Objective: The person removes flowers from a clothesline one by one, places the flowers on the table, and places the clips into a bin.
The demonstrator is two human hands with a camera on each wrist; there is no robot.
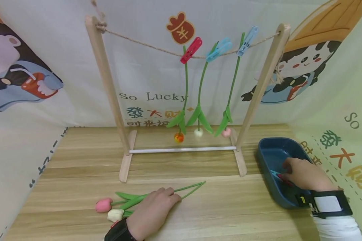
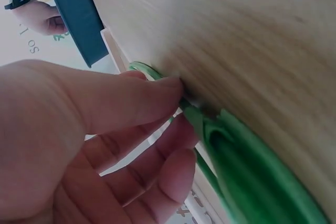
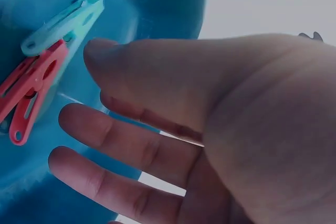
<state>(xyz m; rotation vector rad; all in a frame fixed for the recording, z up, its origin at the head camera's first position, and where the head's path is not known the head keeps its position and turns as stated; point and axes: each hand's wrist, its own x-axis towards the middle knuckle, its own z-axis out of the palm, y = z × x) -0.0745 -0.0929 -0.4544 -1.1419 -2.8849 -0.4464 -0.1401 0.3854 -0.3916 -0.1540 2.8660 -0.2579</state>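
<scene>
Pale wood-grain tabletop (image 1: 223, 207) under two loose tulips (image 1: 135, 202); white cartoon-printed backdrop (image 1: 151, 77) behind.

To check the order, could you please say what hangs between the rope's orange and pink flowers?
The head view shows a white flower hanging between the orange flower and the pink flower.

Printed backdrop (image 1: 144, 77), cartoon figures (image 1: 309, 62); wood-grain tabletop (image 1: 78, 167)

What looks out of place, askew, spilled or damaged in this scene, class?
Nothing visible looks spilled or damaged. Mildly odd: three flowers hang blooms-down from the rope, the reverse of how flowers usually stand, though a clothespin holds each.
</scene>
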